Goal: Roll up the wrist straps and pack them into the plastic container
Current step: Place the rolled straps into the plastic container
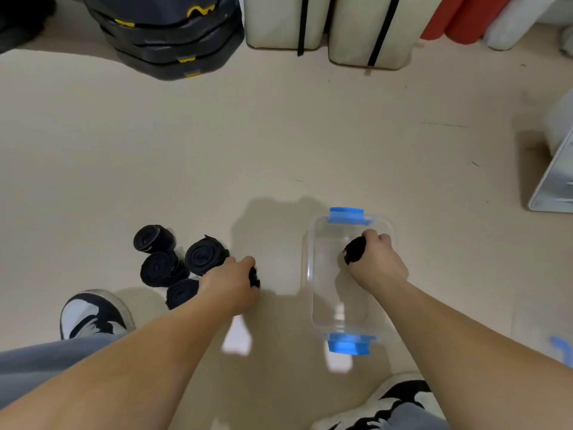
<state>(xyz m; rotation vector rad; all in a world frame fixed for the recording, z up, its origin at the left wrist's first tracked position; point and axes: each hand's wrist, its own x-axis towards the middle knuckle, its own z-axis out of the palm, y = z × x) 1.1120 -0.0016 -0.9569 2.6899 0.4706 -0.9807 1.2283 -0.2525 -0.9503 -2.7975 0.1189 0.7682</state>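
Your R hand [376,263] grips a black fabric roll [354,250] over the clear, blue-clipped container [339,305]; L hand [229,283] clutches a second roll [254,277], coiled straps [203,256] at its 10 o'clock.

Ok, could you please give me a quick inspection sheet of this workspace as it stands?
Surface: beige floor, a few small marks.
Job's things: four rolled straps grouped left of the clear container, which is open.
Clutter: nothing seen.
Hands: left hand grips a fifth roll beside the group; right hand grips a sixth roll over the container.
Cables: nothing seen.
Surroundings: stacked dark pads, white cushions and red rolls at the far side.
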